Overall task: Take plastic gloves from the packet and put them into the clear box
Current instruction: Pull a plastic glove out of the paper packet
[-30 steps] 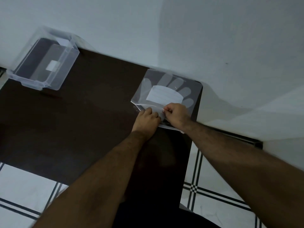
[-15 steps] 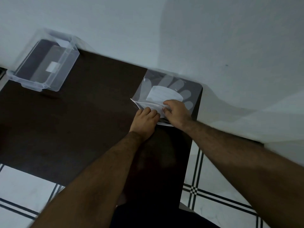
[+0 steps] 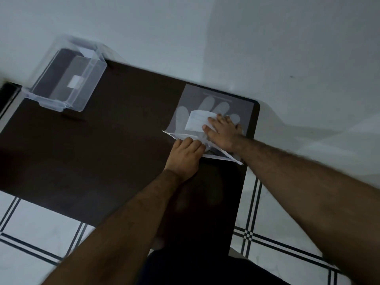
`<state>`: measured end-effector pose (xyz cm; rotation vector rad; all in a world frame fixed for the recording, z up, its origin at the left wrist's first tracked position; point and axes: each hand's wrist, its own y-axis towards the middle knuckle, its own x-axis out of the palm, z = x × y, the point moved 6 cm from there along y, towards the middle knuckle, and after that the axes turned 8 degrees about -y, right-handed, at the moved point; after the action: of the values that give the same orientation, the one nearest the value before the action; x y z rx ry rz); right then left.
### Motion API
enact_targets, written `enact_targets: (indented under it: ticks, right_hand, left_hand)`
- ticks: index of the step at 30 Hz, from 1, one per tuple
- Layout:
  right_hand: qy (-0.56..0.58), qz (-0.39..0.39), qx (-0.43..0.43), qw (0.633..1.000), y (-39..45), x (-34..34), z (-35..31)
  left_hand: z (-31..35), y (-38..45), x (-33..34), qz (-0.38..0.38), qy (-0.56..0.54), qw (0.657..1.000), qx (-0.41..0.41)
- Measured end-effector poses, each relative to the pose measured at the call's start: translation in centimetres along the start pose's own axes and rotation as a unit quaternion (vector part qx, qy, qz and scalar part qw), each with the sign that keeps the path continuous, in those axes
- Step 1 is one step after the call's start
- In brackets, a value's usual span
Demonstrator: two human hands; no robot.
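A flat translucent packet of plastic gloves, printed with a pale hand shape and a white label, lies at the far right corner of the dark table. My left hand pinches the packet's near open edge, fingers curled on the plastic. My right hand lies flat with fingers spread on top of the packet, over the label. The clear box stands empty at the table's far left corner, well away from both hands.
A plain white wall rises right behind the table. White floor tiles with black lines show to the right and near left. A dark object sits at the left edge beside the box.
My right hand has let go of the packet's near edge and slid forward, flattening on top of the packet. My left hand keeps its pinch at the opening, which gapes wider.
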<state>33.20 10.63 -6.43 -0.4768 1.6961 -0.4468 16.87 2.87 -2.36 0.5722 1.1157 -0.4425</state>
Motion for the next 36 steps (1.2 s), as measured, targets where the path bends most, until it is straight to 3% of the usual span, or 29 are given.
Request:
enact_targets:
  ticks: [16, 21, 24, 30, 36]
  right_hand:
    - [-0.077, -0.025, 0.013, 0.997, 1.7, -1.9, -0.1]
    - [-0.134, 0.041, 0.004, 0.99, 1.4, -2.2, -0.9]
    - [-0.167, 0.067, -0.052, 0.982, -0.1, -1.4, -3.2]
    - [-0.171, 0.005, -0.088, 0.981, -1.8, 1.7, -4.9]
    - [-0.161, 0.009, -0.078, 0.984, -0.5, 1.4, -3.7]
  left_hand:
    - [4.1, -6.3, -1.0, -0.02, 0.003, 0.999, 0.034]
    - [4.5, -9.1, -0.6, -0.052, 0.004, 0.999, 0.013]
    - [4.2, -9.8, -0.5, -0.059, 0.013, 0.998, -0.003]
    - [3.5, -10.6, -0.5, -0.094, 0.03, 0.995, -0.02]
    - [3.9, -13.2, -1.1, -0.1, 0.039, 0.994, -0.021]
